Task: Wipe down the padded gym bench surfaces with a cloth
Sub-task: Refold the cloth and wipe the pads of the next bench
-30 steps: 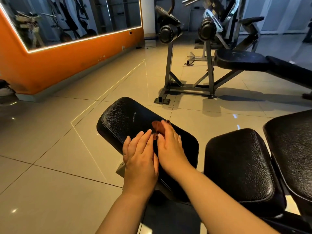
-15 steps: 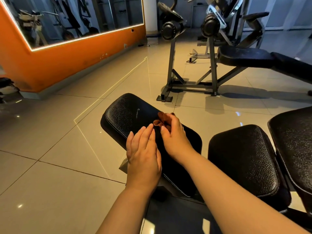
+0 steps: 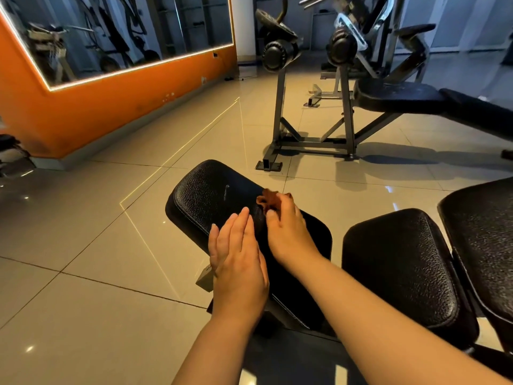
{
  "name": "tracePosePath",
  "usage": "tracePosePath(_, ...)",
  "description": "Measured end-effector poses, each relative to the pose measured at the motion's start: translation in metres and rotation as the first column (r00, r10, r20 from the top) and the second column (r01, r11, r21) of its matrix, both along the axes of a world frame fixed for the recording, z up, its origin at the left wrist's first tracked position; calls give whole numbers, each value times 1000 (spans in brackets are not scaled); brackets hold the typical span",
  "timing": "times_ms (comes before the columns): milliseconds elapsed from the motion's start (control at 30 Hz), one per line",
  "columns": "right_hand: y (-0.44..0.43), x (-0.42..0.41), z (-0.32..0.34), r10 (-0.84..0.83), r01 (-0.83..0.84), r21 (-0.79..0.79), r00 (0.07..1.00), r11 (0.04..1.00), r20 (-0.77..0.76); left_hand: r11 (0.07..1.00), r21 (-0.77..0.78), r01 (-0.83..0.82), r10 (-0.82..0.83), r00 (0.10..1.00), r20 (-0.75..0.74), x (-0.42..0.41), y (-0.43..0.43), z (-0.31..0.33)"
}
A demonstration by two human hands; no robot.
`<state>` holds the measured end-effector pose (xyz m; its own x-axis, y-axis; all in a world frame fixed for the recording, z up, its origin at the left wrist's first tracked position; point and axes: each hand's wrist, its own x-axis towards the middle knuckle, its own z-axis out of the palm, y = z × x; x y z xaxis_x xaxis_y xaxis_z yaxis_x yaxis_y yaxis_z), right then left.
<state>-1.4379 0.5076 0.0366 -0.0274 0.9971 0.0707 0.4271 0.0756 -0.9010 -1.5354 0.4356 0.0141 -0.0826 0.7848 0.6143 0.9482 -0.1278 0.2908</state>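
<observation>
1. The tiled floor (image 3: 83, 273) is carrying all the equipment. A far weight station (image 3: 399, 95) is standing well apart from the work.
2. Three black pads are lying in a row: the near pad (image 3: 211, 195), the middle pad (image 3: 399, 268) and the right pad (image 3: 483, 240). Only the near pad is receiving attention.
3. The left hand (image 3: 238, 262) is resting flat on the near pad, fingers straight, its grip wide and holding nothing.
4. The right hand (image 3: 288, 232) is pressing down just beside it, its grip narrow, with the fingers curling over the cloth.
5. The cloth (image 3: 268, 197), a small brown bunch, is sitting on the near pad toward its right edge, mostly under the fingers.
6. Judgement: the wiping of the first pad is proceeding. The next move is calling for a firm sweep toward the pad's far end, and the other two pads are waiting.
7. Against one second earlier, the right hand and cloth are lying slightly farther along the pad. The left hand is keeping nearly the same place.
</observation>
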Motion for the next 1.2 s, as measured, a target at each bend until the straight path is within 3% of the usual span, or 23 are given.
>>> tracePosePath(100,-20,-4,3,179,-173,99,983,980,-46,999,-1,-43,43,999,-1,4,-1,2)
tracePosePath(167,3,0,4,245,-244,138,969,960,13,998,-4,-68,68,998,2,6,2,1)
tracePosePath(267,38,13,0,-18,15,-34,996,999,-92,998,4,-68,68,997,-40,5,2,-1)
tracePosePath(333,27,18,-9,-221,214,-127,975,968,-38,997,6,-73,73,996,-58,5,3,0)
tracePosePath(367,12,16,-12,-245,244,-106,969,964,-1,997,-2,-79,79,995,-60,5,3,0)
tracePosePath(500,-20,-7,-2,47,-39,107,996,994,-73,995,-53,-87,84,995,-62,7,4,1)
tracePosePath(567,-2,-8,3,129,-127,116,992,985,-12,996,-54,-75,71,995,-66,5,4,1)
tracePosePath(700,18,14,-12,-134,133,-19,987,991,-89,997,-36,-63,59,993,-100,1,4,2)
tracePosePath(767,-3,18,-24,-252,249,-70,967,966,-35,997,-51,-65,59,992,-110,1,4,1)
tracePosePath(900,-57,4,-26,-63,65,121,998,990,-20,994,-78,-76,70,994,-87,3,3,1)
tracePosePath(1000,-10,18,-27,0,-8,118,997,993,73,996,-57,-69,64,995,-82,3,3,3)
tracePosePath(1133,11,46,-35,-338,315,-183,935,931,-110,998,-29,-56,53,994,-99,1,1,2)
tracePosePath(1200,-22,34,-40,-392,380,-185,919,906,-35,998,-39,-54,50,994,-96,2,2,2)
